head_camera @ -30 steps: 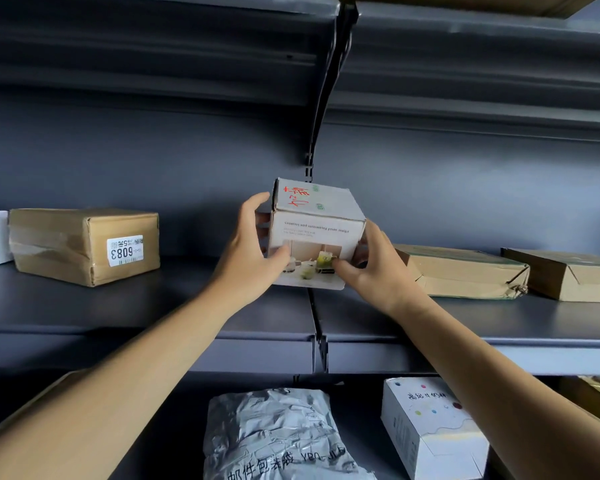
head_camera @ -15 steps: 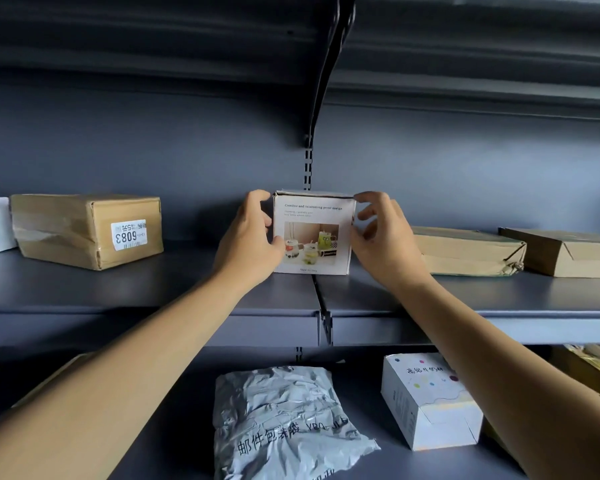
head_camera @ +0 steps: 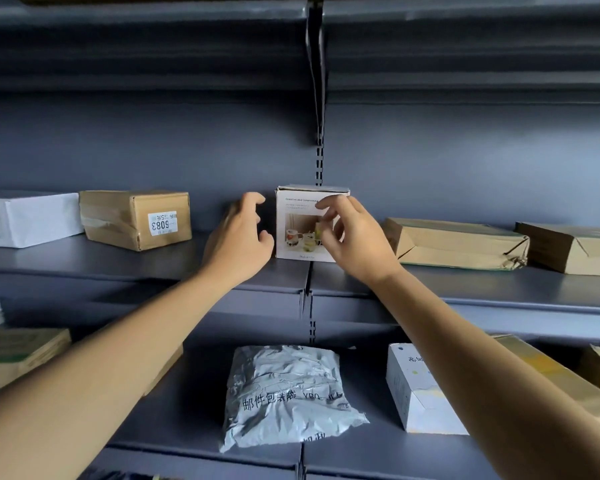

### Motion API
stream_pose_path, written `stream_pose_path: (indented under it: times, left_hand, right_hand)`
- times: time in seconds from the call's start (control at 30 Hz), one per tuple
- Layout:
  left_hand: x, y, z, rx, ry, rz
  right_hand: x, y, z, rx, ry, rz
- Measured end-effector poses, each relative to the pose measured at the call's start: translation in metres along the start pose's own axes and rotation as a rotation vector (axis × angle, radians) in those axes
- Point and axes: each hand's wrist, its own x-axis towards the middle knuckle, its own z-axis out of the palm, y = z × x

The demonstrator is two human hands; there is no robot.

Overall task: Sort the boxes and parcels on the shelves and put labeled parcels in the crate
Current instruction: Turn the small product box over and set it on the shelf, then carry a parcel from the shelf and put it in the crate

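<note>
Left hand (head_camera: 238, 237) and right hand (head_camera: 355, 242) reach forward, loosely curled, grasping nothing.
Small printed box (head_camera: 297, 216) stands on the shelf (head_camera: 118, 268) between them, left at its 9 o'clock, right overlapping its 3 o'clock.

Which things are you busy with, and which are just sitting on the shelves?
Busy with: picture box, left hand, right hand, labelled box.
Just sitting: white box, silver bag, dotted box, flat parcel, end parcel.
</note>
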Motion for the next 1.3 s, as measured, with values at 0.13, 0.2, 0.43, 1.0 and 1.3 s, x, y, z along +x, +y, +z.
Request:
stream_pose_path:
  times: [0.13, 0.2, 0.43, 1.0, 1.3]
  left_hand:
    - [-0.008, -0.007, -0.018, 0.015, 0.018, -0.028]
    - [-0.010, -0.012, -0.029, 0.024, 0.030, -0.041]
    - [-0.007, -0.043, -0.065, 0.035, 0.107, -0.094]
    - [0.078, -0.245, -0.129, 0.013, 0.126, -0.074]
    - [0.082, -0.296, -0.122, -0.063, -0.037, 0.034]
  right_hand:
    - [0.001, -0.004, -0.001, 0.029, -0.007, -0.022]
    - [0.003, -0.007, -0.001, 0.010, -0.017, -0.032]
    - [0.020, -0.037, 0.021, 0.038, -0.061, -0.046]
    - [0.092, -0.133, 0.190, -0.117, -0.097, 0.183]
    - [0.123, -0.148, 0.242, 0.089, -0.343, 0.502]
